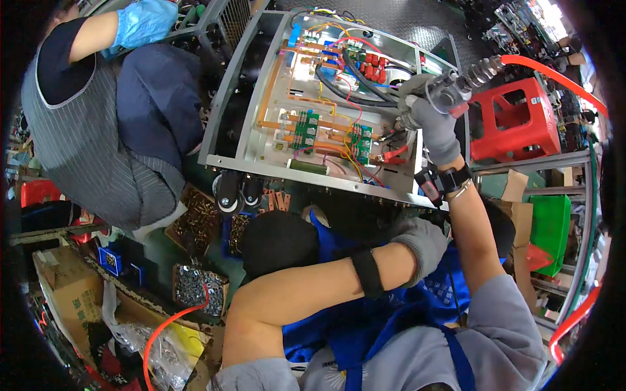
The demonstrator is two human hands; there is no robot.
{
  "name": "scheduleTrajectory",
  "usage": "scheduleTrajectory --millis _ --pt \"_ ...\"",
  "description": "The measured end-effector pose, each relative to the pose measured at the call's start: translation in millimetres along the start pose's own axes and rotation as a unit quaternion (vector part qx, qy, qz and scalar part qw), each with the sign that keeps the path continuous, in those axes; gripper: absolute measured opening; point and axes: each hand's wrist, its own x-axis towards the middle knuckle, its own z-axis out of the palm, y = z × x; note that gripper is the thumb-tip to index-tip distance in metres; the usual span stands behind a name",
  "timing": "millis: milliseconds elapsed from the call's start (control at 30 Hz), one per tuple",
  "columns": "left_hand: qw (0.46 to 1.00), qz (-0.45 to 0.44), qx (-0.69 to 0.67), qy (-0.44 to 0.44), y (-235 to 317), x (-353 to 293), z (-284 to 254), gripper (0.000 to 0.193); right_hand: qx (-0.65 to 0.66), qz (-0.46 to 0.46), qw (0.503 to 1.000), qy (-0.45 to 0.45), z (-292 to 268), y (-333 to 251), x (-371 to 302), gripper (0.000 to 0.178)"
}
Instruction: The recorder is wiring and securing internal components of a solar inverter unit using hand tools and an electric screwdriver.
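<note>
My right hand (435,133), in a grey glove, is wrapped round a metal air wrench (450,91) over the right side of an open metal cabinet (251,150). A red air hose (554,65) runs from the tool. Its nose is partly hidden by the glove, close to cables and a red-sleeved terminal (394,154). Inside the cabinet are copper busbars (269,88), green circuit boards (306,130) and coloured wires. Below the cabinet's near edge, my gloved left hand (420,251) is curled above my lap; its fingertips and anything in them are hidden.
At the left, a co-worker with a blue glove (147,23) sits beside the cabinet. Boxes of screws (195,218) and nuts (199,287) lie by my knee. A red plastic stool (515,120) and green bin (551,228) stand right. Another red hose (160,332) loops at lower left.
</note>
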Motion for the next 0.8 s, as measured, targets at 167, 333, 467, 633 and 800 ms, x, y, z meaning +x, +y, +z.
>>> scheduleTrajectory --millis 167,333,467,633,800 --pt "1.000 -0.003 -0.009 0.015 4 0 0 0.022 -0.056 -0.041 0.997 -0.020 4 2 1 0.013" --pt "0.999 -0.017 -0.030 0.022 4 -4 2 0.022 -0.065 0.003 0.998 -0.017 -1 12 1 0.013" --pt "1.000 0.002 -0.010 0.013 6 0 10 0.024 -0.033 -0.021 0.999 -0.012 8 -1 -1 0.010" --pt "0.999 -0.004 -0.030 -0.014 1 -6 3 0.024 0.088 0.034 0.996 -0.008 -11 -37 -2 0.027" --pt "0.995 0.001 -0.067 0.076 -9 -1 4 0.028 0.090 -0.205 0.966 0.127 -106 -179 -43 0.045"
